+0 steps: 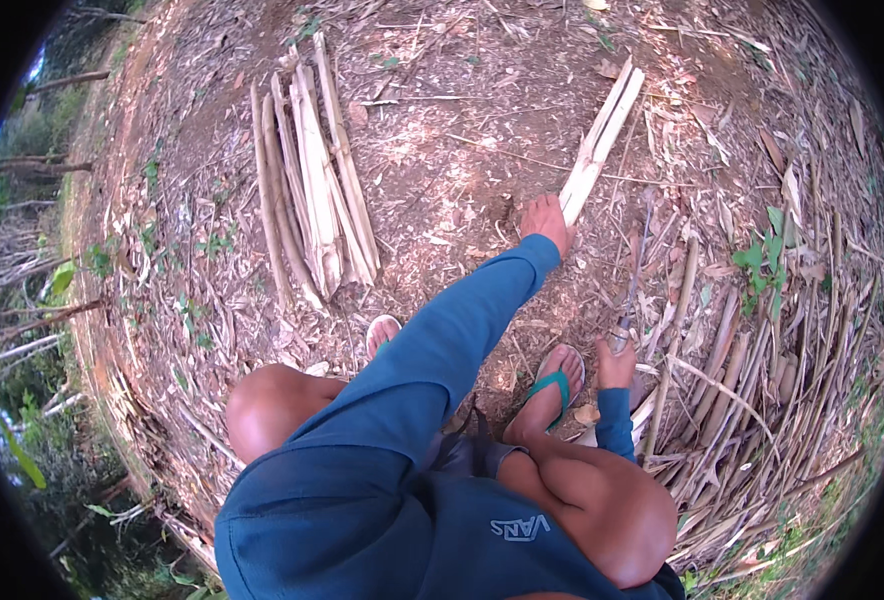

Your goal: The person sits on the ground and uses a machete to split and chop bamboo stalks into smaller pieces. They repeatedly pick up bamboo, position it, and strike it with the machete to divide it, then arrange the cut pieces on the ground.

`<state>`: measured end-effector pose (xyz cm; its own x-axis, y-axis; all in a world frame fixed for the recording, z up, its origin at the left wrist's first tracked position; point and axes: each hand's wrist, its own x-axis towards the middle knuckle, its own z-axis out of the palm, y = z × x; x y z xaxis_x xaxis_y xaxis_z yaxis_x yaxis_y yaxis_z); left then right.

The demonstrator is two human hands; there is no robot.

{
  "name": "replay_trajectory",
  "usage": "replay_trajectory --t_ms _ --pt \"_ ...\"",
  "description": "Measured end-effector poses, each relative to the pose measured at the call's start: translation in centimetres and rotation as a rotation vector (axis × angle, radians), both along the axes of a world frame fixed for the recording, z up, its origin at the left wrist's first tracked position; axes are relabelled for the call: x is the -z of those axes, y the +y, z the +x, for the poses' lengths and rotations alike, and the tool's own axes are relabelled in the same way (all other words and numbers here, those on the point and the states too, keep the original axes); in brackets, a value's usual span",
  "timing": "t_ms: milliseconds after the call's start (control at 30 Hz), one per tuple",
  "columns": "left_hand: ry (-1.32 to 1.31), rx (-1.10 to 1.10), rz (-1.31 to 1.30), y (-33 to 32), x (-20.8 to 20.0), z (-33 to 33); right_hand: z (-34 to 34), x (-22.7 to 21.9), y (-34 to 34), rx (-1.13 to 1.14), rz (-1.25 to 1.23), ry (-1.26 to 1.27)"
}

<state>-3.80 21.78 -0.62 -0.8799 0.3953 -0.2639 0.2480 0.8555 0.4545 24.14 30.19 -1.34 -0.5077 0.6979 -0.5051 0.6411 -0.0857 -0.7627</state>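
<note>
My left hand (550, 222) reaches forward across my body and is closed round the near end of a pale split piece of wood (602, 140). The wood slants away from me to the far right, with a lengthwise crack toward its far end. Low on the right, beside my sandalled foot, my right hand (617, 362) is closed round the near end of a long, thin, dark tool that looks like a machete (635, 270). Its narrow length points away from me over the litter; its edge is hard to make out.
Several split sticks (312, 180) lie side by side at the left. Right of me is a heap of long dry sticks (732, 390), with a green leafy plant (762, 262) behind it. My feet wear green-strapped sandals (562, 388). Dry leaves and chips cover the ground.
</note>
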Motion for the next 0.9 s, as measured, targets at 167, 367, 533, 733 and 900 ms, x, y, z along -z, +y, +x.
replay_trajectory --t_ms 167,367,533,733,900 --pt "-0.45 -0.1 0.17 -2.3 -2.0 -4.1 -0.1 -0.5 0.2 -0.03 -0.033 -0.092" --pt "-1.03 -0.201 0.627 -8.2 -9.1 -6.7 -0.2 0.8 0.3 -0.141 0.269 -0.153" --pt "-0.962 -0.247 0.834 -12.6 -12.1 -4.7 -2.3 -1.9 -1.0 -0.161 0.271 -0.235" --pt "-0.316 -0.245 0.569 -12.0 -12.2 -4.1 -1.9 -1.3 -1.2 -0.161 0.315 -0.23" --pt "0.145 -0.144 0.224 -13.0 -13.1 -5.5 -2.4 -2.0 -1.7 -0.169 0.304 -0.28"
